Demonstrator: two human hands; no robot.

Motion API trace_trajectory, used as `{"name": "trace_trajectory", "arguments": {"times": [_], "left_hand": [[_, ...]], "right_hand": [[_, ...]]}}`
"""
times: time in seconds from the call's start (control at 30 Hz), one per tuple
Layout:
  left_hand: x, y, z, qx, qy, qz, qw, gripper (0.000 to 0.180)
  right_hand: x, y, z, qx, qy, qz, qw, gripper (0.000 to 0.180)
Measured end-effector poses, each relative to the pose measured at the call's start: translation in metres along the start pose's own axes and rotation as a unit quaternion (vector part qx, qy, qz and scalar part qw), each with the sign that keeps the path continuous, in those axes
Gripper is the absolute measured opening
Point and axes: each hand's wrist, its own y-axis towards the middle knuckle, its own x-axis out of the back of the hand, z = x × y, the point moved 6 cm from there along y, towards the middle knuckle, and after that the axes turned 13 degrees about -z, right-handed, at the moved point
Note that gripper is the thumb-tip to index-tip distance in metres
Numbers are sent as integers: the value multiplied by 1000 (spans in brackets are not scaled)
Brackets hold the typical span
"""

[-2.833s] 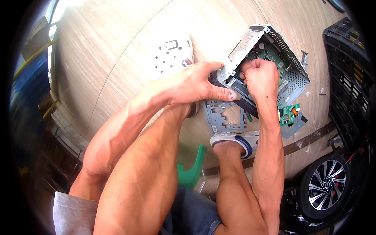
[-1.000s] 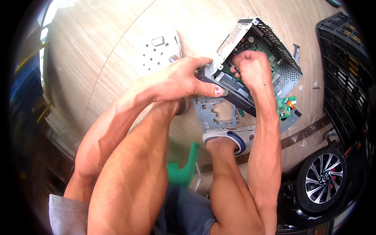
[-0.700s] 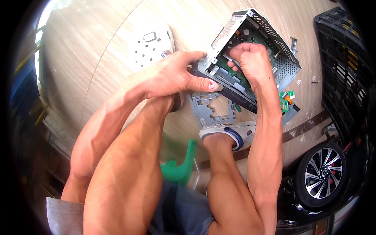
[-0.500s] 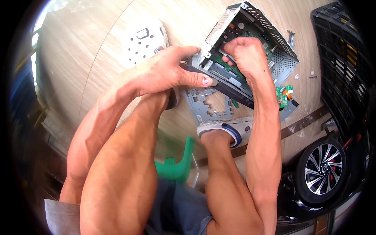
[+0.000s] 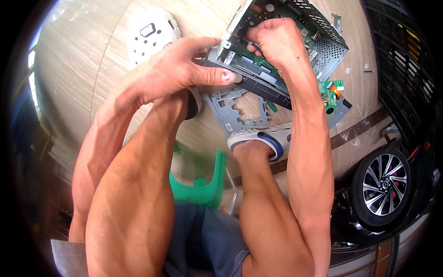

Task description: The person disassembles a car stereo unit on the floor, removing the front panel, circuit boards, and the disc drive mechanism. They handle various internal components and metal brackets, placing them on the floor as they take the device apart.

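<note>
An open metal device casing (image 5: pixel 333 58) with perforated walls and a green circuit board (image 5: pixel 302 24) inside is at the upper middle, tilted on the floor. Its dark front panel (image 5: pixel 263 91) faces me. My left hand (image 5: pixel 177 67) grips the casing's near left corner, thumb on the panel's edge and fingers along the metal side. Inside the casing, my right hand (image 5: pixel 279 42) is curled closed over the board. A thin dark edge shows at its fingers; what it belongs to is hidden by the hand.
A cut-out grey metal plate (image 5: pixel 220 107) and a small green piece (image 5: pixel 272 107) lie below the casing. Right of it are a loose circuit board (image 5: pixel 326 96), a screw (image 5: pixel 368 71) and a washer (image 5: pixel 348 71). A black slatted crate (image 5: pixel 392 60) and a wheel (image 5: pixel 382 184) stand farther right.
The whole view has shifted, so the casing and both hands appear higher and slightly left. Both hands keep about the same hold and place on the casing.
</note>
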Motion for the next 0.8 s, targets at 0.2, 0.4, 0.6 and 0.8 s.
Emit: {"name": "trace_trajectory", "arguments": {"times": [0.2,0.4,0.6,0.8], "left_hand": [[-1,4,1,20,25,25,999,74],[-3,0,-3,18,15,29,999,74],[-5,-1,-4,12,15,28,999,72],[0,2,0,6,59,6,998,71]], "right_hand": [[0,-6,5,6,-11,-4,1000,19],[4,-18,26,13,-76,-30,997,20],[6,-11,26,42,-134,-58,988,21],[7,-9,29,43,-118,-81,989,22]]}}
